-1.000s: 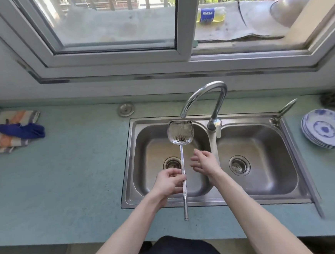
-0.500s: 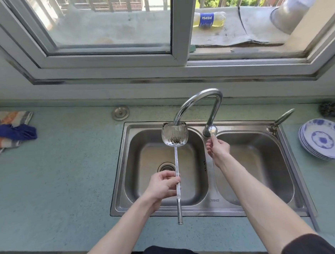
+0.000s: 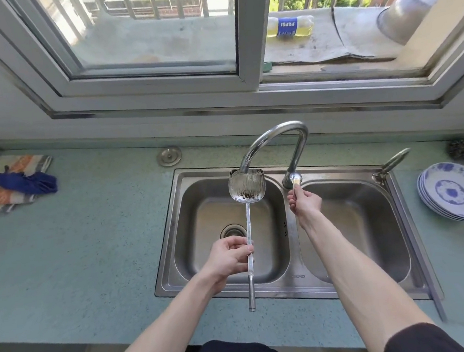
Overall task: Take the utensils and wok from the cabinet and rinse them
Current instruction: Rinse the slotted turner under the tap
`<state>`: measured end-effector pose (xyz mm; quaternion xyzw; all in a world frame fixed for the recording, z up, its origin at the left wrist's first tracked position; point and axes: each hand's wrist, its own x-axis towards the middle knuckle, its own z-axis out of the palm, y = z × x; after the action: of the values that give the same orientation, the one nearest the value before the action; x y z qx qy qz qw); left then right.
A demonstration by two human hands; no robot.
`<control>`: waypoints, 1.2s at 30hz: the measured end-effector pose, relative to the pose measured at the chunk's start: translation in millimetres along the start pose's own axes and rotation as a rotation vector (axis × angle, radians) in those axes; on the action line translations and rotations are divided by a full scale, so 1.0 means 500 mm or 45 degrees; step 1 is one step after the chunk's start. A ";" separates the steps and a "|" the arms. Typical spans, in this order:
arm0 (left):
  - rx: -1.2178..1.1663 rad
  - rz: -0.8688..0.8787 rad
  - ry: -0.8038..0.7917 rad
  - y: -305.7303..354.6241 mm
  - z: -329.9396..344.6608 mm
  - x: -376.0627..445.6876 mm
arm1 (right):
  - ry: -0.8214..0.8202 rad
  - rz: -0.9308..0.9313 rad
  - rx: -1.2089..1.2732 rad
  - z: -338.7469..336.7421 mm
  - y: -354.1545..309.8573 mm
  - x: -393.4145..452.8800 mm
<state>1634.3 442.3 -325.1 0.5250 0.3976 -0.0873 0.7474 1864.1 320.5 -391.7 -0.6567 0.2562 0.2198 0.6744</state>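
Left hand gripping spatula, right hand pinching tap lever, spout tip hidden

Table, referenced to the double sink: stacked blue-patterned plates right; folded cloth far left; round metal cap behind-left; Pepsi bottle on the ledge beyond.

A long-handled steel skimmer, its perforated bowl speckled dark, stands nearly upright over the left sink basin, bowl at twelve o'clock beneath the faucet spout.
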 end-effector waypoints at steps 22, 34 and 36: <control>-0.079 -0.128 0.050 -0.024 -0.005 0.005 | -0.354 0.126 -0.416 0.015 0.087 -0.125; -0.075 -0.149 0.091 -0.012 0.013 0.020 | -0.636 -0.058 -0.582 0.056 0.096 -0.213; -0.089 -0.176 0.182 -0.005 0.013 0.033 | -0.629 -0.083 -0.604 0.053 0.086 -0.203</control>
<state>1647.3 440.7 -337.4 0.4748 0.4879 -0.0870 0.7273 1760.0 352.8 -360.4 -0.7299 0.0056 0.4039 0.5514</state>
